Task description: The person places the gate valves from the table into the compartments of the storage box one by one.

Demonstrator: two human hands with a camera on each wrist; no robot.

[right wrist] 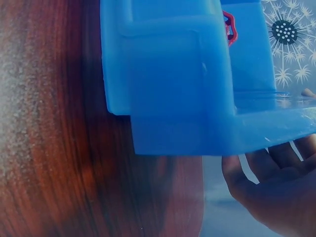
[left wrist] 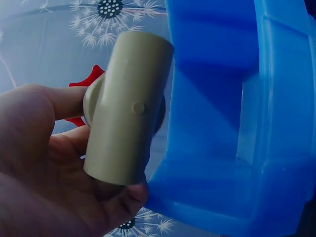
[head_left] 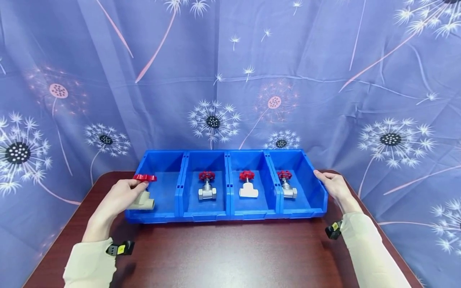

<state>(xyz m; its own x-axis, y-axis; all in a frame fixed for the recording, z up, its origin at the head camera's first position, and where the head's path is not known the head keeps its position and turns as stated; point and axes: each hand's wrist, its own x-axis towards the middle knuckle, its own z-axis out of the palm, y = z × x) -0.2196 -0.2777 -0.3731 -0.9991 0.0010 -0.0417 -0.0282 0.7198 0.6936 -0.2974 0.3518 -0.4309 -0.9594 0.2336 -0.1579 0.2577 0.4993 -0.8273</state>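
Note:
My left hand [head_left: 117, 198] holds a beige plastic valve [left wrist: 128, 108] with a red handwheel [head_left: 145, 178], fingers around its neck just below the wheel. The valve is at the left end of a row of blue bins [head_left: 212, 218], overlapping the leftmost bin in the head view. At the far right end, my right hand [head_left: 336, 188] grips the side wall of the last bin [right wrist: 276, 131], one fingertip over the rim and the other fingers along the outside. The other three bins hold a metal valve [head_left: 207, 192], a white plastic valve [head_left: 248, 190] and another metal valve [head_left: 288, 190], all with red handwheels.
The bins stand toward the back of a dark reddish-brown wooden table [head_left: 223, 256]. Behind and at both sides hangs a blue curtain [head_left: 173, 108] printed with dandelions. Each wrist carries a small black camera [head_left: 120, 249].

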